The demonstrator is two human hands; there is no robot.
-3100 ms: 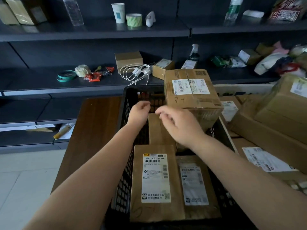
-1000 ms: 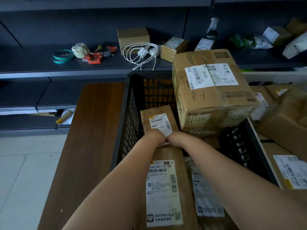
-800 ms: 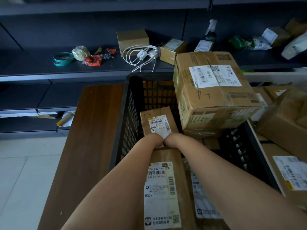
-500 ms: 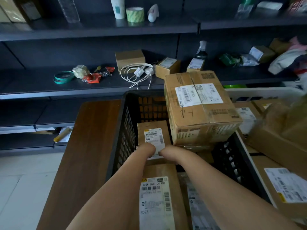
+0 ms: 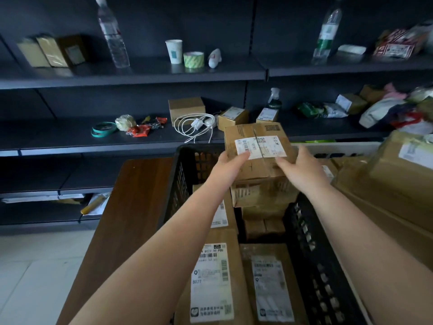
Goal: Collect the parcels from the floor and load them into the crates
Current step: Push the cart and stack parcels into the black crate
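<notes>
A black plastic crate (image 5: 179, 184) stands on a wooden table and holds several cardboard parcels. A large brown box (image 5: 257, 137) with a white label sits high at the crate's far right, on top of other parcels. My left hand (image 5: 230, 165) grips its left edge, thumb lying on the label. My right hand (image 5: 302, 170) grips its right edge. Two flat labelled parcels (image 5: 213, 280) lie side by side at the crate's near end. A small labelled parcel (image 5: 222, 215) is mostly hidden behind my left forearm.
The wooden table (image 5: 131, 207) extends left of the crate, with tiled floor (image 5: 35, 277) beyond. Big cardboard boxes (image 5: 398, 184) pile up at the right, in front of a white crate rim (image 5: 339, 146). Dark shelves (image 5: 140, 71) behind carry bottles, tape, a white cable (image 5: 194, 127) and small boxes.
Both hands have left the small parcel deep in the crate and risen to take hold of the large box's sides. The view has tilted upward.
</notes>
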